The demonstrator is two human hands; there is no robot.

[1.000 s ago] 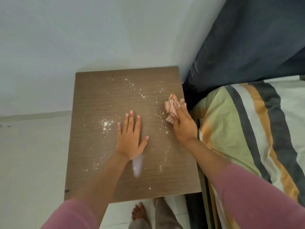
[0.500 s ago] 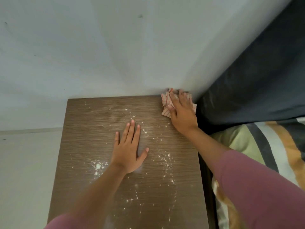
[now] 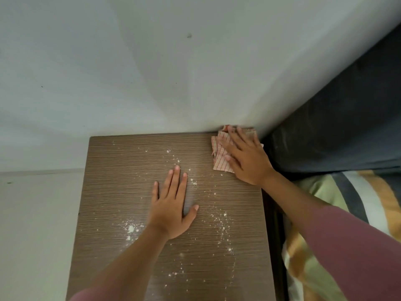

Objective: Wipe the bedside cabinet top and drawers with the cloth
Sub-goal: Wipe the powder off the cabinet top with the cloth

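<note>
Right hand (image 3: 247, 157) is pressing flat, its grip spread with straight fingers, on the striped cloth (image 3: 220, 156) at the far right corner of the bedside cabinet top (image 3: 112, 187), tight against the wall (image 3: 152, 72) and just beside the dark headboard (image 3: 338, 131). Left hand (image 3: 171, 205) is lying open and flat mid-top among scattered white powder (image 3: 131, 229). Bare wood is lying toward the left edge; no writing is showing anywhere.
</note>
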